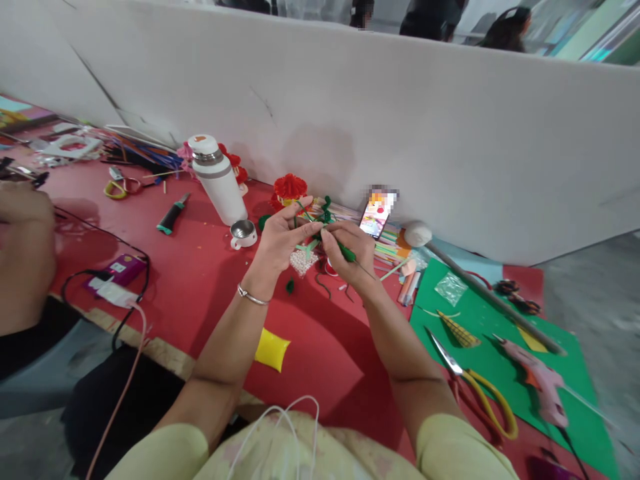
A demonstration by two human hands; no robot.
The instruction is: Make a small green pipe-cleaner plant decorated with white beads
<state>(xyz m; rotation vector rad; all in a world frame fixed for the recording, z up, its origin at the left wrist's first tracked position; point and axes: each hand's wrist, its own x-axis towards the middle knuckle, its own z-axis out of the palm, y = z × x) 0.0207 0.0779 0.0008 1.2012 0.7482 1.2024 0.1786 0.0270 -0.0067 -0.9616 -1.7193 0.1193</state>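
Both hands meet over the red table, fingertips close together. My left hand (pixel 286 237) pinches a green pipe cleaner (pixel 327 208), whose curled end rises above the fingers. My right hand (pixel 354 248) is closed on the same green piece at the fingertips. Another green fuzzy length (pixel 346 252) with a thin wire tail shows across the right palm. How the pieces join is hidden by the fingers. Below the hands lies a patch of small white beads (pixel 304 262). Behind them is a red pipe-cleaner flower (pixel 290 190).
A white bottle (pixel 220 183) and metal cup (pixel 243 232) stand left. A phone (pixel 378 212) leans against the wall. Scissors (pixel 470 383) and a pink glue gun (pixel 537 383) lie right on a green sheet (pixel 575 360). A yellow packet (pixel 273 350) lies nearer. Another person's hand (pixel 23 253) is far left.
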